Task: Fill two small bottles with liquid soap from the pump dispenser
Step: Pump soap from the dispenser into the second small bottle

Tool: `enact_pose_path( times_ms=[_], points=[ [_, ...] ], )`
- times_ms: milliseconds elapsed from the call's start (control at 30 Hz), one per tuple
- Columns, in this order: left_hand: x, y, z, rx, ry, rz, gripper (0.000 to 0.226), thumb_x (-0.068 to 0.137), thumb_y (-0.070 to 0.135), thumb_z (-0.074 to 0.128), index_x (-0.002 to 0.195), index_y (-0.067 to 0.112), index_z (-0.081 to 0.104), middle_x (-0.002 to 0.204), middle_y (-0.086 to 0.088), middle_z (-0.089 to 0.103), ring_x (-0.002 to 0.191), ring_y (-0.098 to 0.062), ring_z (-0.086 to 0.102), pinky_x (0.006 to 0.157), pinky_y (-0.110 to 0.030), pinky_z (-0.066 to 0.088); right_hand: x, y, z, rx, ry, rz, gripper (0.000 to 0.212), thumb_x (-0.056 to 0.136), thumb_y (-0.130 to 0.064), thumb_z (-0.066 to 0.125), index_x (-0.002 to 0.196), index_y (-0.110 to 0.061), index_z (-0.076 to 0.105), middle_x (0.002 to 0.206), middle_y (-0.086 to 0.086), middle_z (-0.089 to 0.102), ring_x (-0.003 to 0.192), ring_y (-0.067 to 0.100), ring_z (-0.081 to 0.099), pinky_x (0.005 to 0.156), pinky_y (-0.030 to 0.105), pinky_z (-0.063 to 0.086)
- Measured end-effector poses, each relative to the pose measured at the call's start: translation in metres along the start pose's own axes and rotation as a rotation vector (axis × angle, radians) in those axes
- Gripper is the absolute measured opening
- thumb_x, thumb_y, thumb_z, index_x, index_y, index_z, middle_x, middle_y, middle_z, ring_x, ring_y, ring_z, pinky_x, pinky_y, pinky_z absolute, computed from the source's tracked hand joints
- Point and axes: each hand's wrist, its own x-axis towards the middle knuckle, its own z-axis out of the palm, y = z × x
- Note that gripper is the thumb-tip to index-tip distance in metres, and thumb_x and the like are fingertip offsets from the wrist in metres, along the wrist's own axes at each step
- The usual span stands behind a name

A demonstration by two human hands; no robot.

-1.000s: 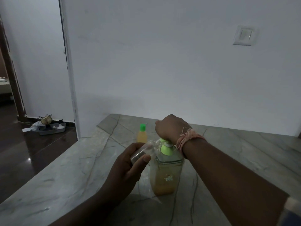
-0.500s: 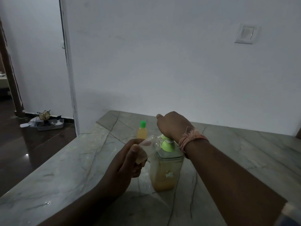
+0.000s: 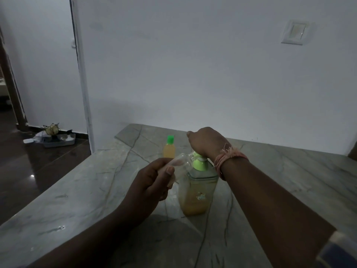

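Left hand point(image 3: 152, 182) holding empty bottle point(image 3: 178, 167) at the pump, right hand point(image 3: 205, 142) on top of it.

Nearest: L fingers and thumb curled round the clear small bottle, tilted, mouth up against the green pump head point(image 3: 200, 163). Soap dispenser point(image 3: 198, 192) upright on the marble table point(image 3: 87, 200), orange liquid approx halfway up. R hand sits fisted on the pump top, thread band point(image 3: 228, 157) at the wrist. Behind: 2nd bottle point(image 3: 169, 148), green cap on, orange inside, standing just past the dispenser. Far wall has a switch plate point(image 3: 294, 32).
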Motion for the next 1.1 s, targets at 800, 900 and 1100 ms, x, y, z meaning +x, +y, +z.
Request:
enact_pose_path(
  times_ms=[800,900,1100],
  points=[
    [0.000,0.002,0.003,-0.061,0.005,-0.020,0.044,0.095,0.052,0.045,0.118,0.022,0.066,0.068,-0.002,0.054,0.051,-0.011,0.044,0.046,-0.025,0.035,0.010,0.001,0.003,0.025,0.085,0.008,0.040,0.094,-0.046,0.045,0.067,-0.016,0.048,0.081,0.006,0.056,0.086,0.029,0.059,0.077,0.033,0.047],
    [-0.001,0.001,0.003,-0.071,0.006,-0.036,0.045,0.094,0.053,0.045,0.117,0.021,0.066,0.068,-0.004,0.054,0.051,-0.011,0.044,0.046,-0.025,0.035,0.012,0.002,0.005,-0.036,0.016,0.013,0.038,0.094,-0.043,0.044,0.081,-0.012,0.060,0.072,0.002,0.049,0.077,0.024,0.053,0.074,0.032,0.043],
    [-0.001,0.003,0.003,-0.045,0.003,-0.032,0.045,0.095,0.053,0.043,0.116,0.021,0.066,0.068,-0.002,0.054,0.052,-0.013,0.045,0.046,-0.024,0.035,0.009,-0.003,-0.005,-0.070,0.066,-0.019,0.040,0.094,-0.045,0.049,0.069,-0.014,0.046,0.079,0.005,0.051,0.083,0.026,0.055,0.075,0.031,0.044]
  ],
)
